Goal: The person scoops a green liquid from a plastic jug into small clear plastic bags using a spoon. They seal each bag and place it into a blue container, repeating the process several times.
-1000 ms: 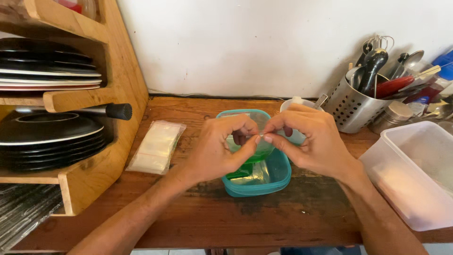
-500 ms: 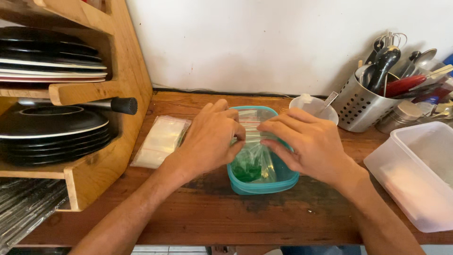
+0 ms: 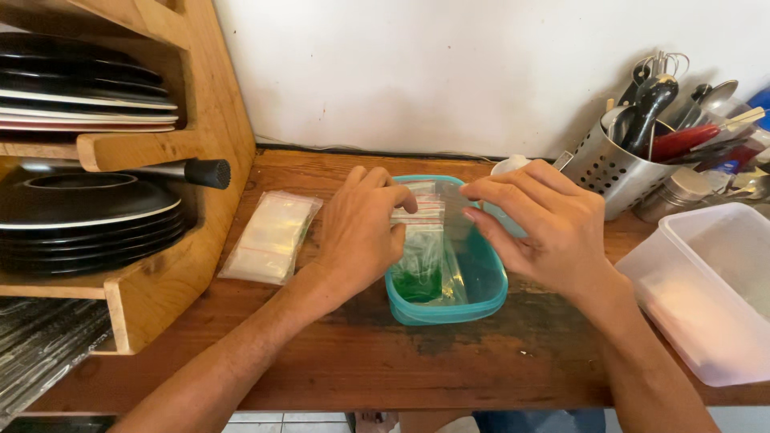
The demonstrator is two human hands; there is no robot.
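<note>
A wooden desk (image 3: 337, 361) runs along a white wall, its boards worn and dark in the middle.

Nearest the camera, both forearms reach in from the lower edge and meet over a teal tub (image 3: 489, 293) set at the centre of the desk. The left hand (image 3: 357, 236) pinches the top edge of a small clear bag (image 3: 421, 265) between thumb and fingers, closed on its upper left corner. The right hand (image 3: 545, 228) comes in from the other side with fingers half curled; its fingertips lie at the bag's top right edge, but whether they grip it or only touch it cannot be told. The bag stands upright in the tub, long axis running from the tub floor up towards the hands, with something green gathered at its bottom. Its mouth therefore lies directly between the two hands, the left one nearer and more firmly on it.

Left of the tub, just beside the left wrist, a flat stack of empty bags (image 3: 271, 236) lies on the desk. On the right edge sits a white box (image 3: 706, 289), well apart from the tub.

Farther back, a wooden rack (image 3: 160, 144) on the left holds dark plates (image 3: 80, 208). At the right rear a perforated metal holder (image 3: 613, 164) full of utensils stands against the wall, and a small white cup (image 3: 509, 166) shows just behind the right hand.
</note>
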